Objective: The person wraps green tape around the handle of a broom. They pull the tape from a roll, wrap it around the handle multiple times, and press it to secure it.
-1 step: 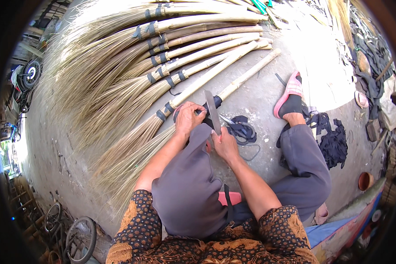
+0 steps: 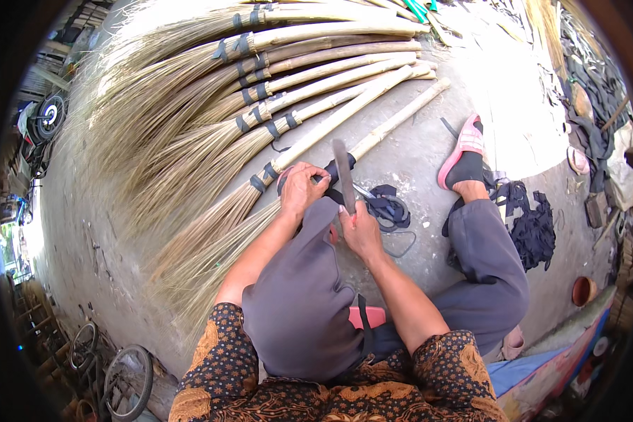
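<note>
A broom (image 2: 401, 125) with a bamboo handle lies slantwise in front of me, its straw end (image 2: 226, 264) running beside my left leg. At its neck, my left hand (image 2: 304, 190) is closed, thumb and fingers pinching the black binding strip (image 2: 328, 177). My right hand (image 2: 361, 233) grips a knife (image 2: 345, 176) by its handle. The long flat blade points away from me and crosses in front of the broom's dark binding; whether it touches the strip cannot be made out. My raised knee (image 2: 320, 221) hides part of the broom under the hands.
Several finished brooms (image 2: 330, 56) lie fanned out ahead and left. Black strips (image 2: 388, 207) lie coiled right of the knife, with a larger black heap (image 2: 531, 228) beyond my right leg. A brown pot (image 2: 584, 289) stands far right; bicycle wheels (image 2: 129, 383) are at lower left.
The knife in my right hand has tilted slightly, its tip shifting a little to the right and away from my left hand. My left hand stays in place.
</note>
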Demonstrator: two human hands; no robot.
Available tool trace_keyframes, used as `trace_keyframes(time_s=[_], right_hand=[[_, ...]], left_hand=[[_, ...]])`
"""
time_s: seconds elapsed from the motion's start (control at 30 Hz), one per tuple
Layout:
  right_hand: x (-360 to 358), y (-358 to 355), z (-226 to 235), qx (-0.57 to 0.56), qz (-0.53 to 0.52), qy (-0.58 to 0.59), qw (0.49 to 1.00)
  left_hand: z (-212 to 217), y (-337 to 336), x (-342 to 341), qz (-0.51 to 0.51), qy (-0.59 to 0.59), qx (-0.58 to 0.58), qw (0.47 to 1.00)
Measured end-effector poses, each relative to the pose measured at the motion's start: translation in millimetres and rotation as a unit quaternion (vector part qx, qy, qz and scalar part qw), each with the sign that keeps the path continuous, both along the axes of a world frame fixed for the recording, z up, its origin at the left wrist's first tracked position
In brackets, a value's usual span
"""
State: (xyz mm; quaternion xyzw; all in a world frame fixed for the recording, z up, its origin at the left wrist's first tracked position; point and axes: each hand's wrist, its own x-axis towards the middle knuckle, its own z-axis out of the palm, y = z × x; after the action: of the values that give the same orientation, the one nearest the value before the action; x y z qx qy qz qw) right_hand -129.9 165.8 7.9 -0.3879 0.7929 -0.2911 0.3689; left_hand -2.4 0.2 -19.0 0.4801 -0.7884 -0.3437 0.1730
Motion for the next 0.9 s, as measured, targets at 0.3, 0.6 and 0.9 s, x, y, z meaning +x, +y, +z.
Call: trace_keyframes(time_s=[0.3,0.6,0.9], right_hand=[[-10.9,-9.1,16.2,0.018,-0.003,0.01,1.0],[0.7,-22.3,17.4,0.09,0.042,0.014,0.995],[-0.7,-17.7,6.1,0.065,0.064,0.035,0.995]], left_hand=[[18.2,-0.5,2.8,-0.031,-0.121,0.043,0.991],[25.5,-4.6,-2.0,-0.041,-0.113,0.083,0.989],[26.3,-5.4,0.6,-0.042,-0.115,0.097,0.988]])
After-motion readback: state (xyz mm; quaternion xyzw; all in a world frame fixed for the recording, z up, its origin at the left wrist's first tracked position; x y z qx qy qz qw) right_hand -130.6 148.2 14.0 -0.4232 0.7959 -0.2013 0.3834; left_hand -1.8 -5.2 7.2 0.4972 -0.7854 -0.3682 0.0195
